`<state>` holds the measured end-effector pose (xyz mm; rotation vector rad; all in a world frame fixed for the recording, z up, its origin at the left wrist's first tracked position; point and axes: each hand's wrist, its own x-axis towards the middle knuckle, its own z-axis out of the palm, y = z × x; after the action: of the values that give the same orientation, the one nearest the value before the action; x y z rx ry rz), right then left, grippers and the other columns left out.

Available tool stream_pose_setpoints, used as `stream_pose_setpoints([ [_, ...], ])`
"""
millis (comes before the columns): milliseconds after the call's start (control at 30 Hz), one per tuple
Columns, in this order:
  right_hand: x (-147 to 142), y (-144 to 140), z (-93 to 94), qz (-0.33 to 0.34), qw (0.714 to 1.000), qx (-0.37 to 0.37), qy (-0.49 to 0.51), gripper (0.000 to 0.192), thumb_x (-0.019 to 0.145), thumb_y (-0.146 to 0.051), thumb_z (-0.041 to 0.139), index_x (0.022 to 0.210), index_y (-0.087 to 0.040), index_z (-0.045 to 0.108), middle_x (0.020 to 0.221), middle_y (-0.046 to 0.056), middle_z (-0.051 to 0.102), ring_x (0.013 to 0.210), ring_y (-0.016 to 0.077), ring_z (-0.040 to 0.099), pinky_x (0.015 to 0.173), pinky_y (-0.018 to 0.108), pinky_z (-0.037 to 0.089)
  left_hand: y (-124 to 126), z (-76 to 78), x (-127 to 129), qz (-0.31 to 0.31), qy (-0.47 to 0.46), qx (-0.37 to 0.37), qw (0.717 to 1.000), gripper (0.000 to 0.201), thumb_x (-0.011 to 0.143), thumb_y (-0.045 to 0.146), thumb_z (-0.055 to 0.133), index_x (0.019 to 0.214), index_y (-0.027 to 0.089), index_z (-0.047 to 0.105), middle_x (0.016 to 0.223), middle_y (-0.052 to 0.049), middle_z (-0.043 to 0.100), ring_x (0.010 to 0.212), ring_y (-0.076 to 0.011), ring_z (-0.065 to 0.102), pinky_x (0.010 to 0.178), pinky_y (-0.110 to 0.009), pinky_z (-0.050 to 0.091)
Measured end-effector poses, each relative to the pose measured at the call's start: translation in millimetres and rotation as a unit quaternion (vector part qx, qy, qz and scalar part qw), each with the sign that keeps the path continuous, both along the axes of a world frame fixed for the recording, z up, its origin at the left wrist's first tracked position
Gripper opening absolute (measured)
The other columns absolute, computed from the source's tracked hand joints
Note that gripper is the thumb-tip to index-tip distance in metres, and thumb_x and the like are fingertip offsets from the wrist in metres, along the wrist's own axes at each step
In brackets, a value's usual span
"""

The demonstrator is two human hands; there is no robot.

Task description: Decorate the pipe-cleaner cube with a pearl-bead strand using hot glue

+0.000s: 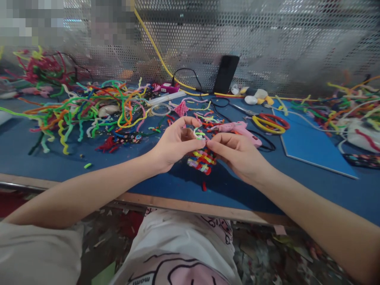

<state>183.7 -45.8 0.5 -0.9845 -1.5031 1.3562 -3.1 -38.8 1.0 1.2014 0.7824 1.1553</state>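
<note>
Both hands meet over the front middle of the blue table. My left hand (175, 144) is closed, thumb and fingers curled round a small woven piece of colourful pipe cleaners (202, 161). The piece hangs below the fingertips, with yellow, red, white and lilac strands crossing each other. White and green pipe-cleaner ends stick up between the left thumb and forefinger. My right hand (234, 152) pinches at the right side of the same piece; its fingertips touch near the left thumb. The fingers hide the upper part of the piece. A short red snippet (204, 186) lies just below.
A pile of pipe cleaners (71, 111) covers the left side. A pink glue gun (237, 130) and scissors with yellow and red handles (270, 123) lie beyond my right hand. A blue board (314, 144) lies right; a black phone (226, 74) leans against the perforated metal screen (285, 43).
</note>
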Motion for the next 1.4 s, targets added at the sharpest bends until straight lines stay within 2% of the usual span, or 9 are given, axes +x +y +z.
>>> stream_pose_setpoints([
  [233, 0, 0, -0.6, -0.018, 1.000, 0.010, 0.002, 0.039, 0.074, -0.051, 0.085, 0.067, -0.018, 0.066, 0.061, -0.003, 0.057, 0.055, 0.0091, 0.049, 0.052, 0.025, 0.042, 1, 0.6, -2, -0.001, 0.001, 0.018, 1.000, 0.047, 0.064, 0.014, 0.087, 0.099, 0.022, 0.058, 0.067, 0.009, 0.055, 0.058, -0.0059, 0.055, 0.057, -0.016, 0.046],
  [367, -1, 3, -5.7, -0.045, 0.997, -0.061, 0.017, 0.040, 0.070, -0.055, 0.087, 0.071, -0.020, 0.069, 0.064, -0.001, 0.060, 0.058, 0.0125, 0.054, 0.055, 0.028, 0.047, 0, 2.6, 0, 0.015, 0.012, -0.069, 0.997, 0.042, 0.070, 0.013, 0.083, 0.100, 0.023, 0.055, 0.071, 0.007, 0.060, 0.060, -0.0078, 0.060, 0.051, -0.016, 0.047],
  [467, 0, 4, -7.2, -0.061, 0.994, -0.091, 0.026, 0.046, 0.079, -0.066, 0.074, 0.072, -0.021, 0.065, 0.063, 0.001, 0.058, 0.055, 0.0152, 0.054, 0.051, 0.031, 0.047, 2, 3.1, 3, -0.004, -0.008, -0.154, 0.988, 0.031, 0.078, 0.011, 0.075, 0.099, 0.021, 0.054, 0.076, 0.003, 0.067, 0.060, -0.0096, 0.064, 0.050, -0.018, 0.052],
  [533, 1, 3, -5.5, -0.078, 0.996, -0.037, 0.006, 0.042, 0.087, -0.064, 0.065, 0.080, -0.022, 0.064, 0.065, 0.001, 0.057, 0.055, 0.0152, 0.053, 0.049, 0.031, 0.045, 4, 3.6, 3, -0.014, -0.034, -0.193, 0.980, 0.027, 0.080, 0.008, 0.072, 0.098, 0.019, 0.054, 0.078, 0.001, 0.069, 0.058, -0.0100, 0.066, 0.049, -0.018, 0.053],
  [633, 6, 0, 0.3, -0.078, 0.986, 0.133, -0.056, 0.022, 0.093, -0.045, 0.065, 0.099, -0.024, 0.065, 0.074, -0.001, 0.055, 0.061, 0.0134, 0.051, 0.057, 0.029, 0.044, 6, 6.0, 3, -0.019, -0.060, -0.226, 0.972, 0.020, 0.082, 0.003, 0.067, 0.092, 0.017, 0.057, 0.074, 0.001, 0.069, 0.052, -0.0080, 0.064, 0.046, -0.017, 0.053],
  [733, 12, -3, 7.1, -0.017, 0.956, 0.274, -0.105, 0.015, 0.096, -0.032, 0.062, 0.108, -0.026, 0.068, 0.085, 0.001, 0.056, 0.074, 0.0154, 0.052, 0.068, 0.032, 0.046, 7, 9.3, 3, -0.011, -0.064, -0.257, 0.964, 0.016, 0.084, 0.001, 0.064, 0.086, 0.016, 0.060, 0.070, 0.001, 0.068, 0.051, -0.0079, 0.065, 0.048, -0.016, 0.055],
  [867, 17, -3, 12.4, 0.059, 0.891, 0.420, -0.164, 0.014, 0.093, -0.025, 0.066, 0.104, -0.029, 0.074, 0.092, 0.004, 0.060, 0.087, 0.0187, 0.057, 0.078, 0.036, 0.049, 6, 12.7, 4, -0.008, -0.060, -0.283, 0.957, 0.016, 0.084, 0.001, 0.065, 0.080, 0.016, 0.061, 0.063, 0.002, 0.066, 0.047, -0.0077, 0.062, 0.044, -0.015, 0.052],
  [1000, 18, -1, 13.2, 0.063, 0.859, 0.467, -0.201, 0.011, 0.092, -0.024, 0.070, 0.100, -0.029, 0.074, 0.090, 0.003, 0.062, 0.085, 0.0178, 0.058, 0.081, 0.036, 0.051, 5, 14.2, 5, -0.009, -0.052, -0.282, 0.958, 0.017, 0.083, 0.000, 0.066, 0.077, 0.015, 0.061, 0.061, 0.002, 0.065, 0.046, -0.0071, 0.061, 0.043, -0.014, 0.050],
  [1400, 19, 4, 13.0, 0.052, 0.836, 0.502, -0.215, 0.005, 0.093, -0.027, 0.070, 0.091, -0.028, 0.073, 0.085, 0.003, 0.065, 0.077, 0.0160, 0.060, 0.080, 0.035, 0.053, 8, 12.2, 2, 0.016, -0.051, -0.259, 0.964, 0.022, 0.080, 0.002, 0.069, 0.087, 0.018, 0.056, 0.066, 0.005, 0.064, 0.046, -0.0065, 0.059, 0.041, -0.015, 0.048],
])
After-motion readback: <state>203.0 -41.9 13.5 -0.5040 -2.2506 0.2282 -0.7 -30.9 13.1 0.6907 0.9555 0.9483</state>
